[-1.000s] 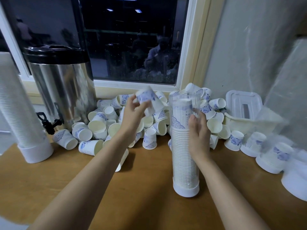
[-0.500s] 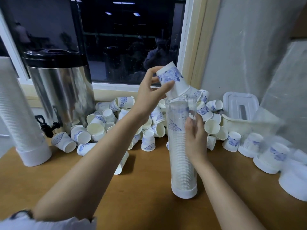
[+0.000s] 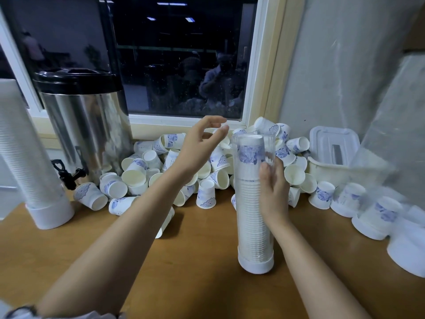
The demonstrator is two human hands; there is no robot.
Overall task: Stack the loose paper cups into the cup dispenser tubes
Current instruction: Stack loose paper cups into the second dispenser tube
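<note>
In the head view the dispenser tube (image 3: 250, 215) is gripped at mid-height by the curled fingers (image 3: 264, 171) of the right hand (image 3: 273, 192), while the left hand (image 3: 202, 146) is held slack and empty just left of its mouth. The topmost cup (image 3: 250, 153) is seated inverted inside the tube's top, with loose paper cups (image 3: 207, 194) heaped behind it; these are judged light and crushable, best pinched gently near the stiffer rim.
</note>
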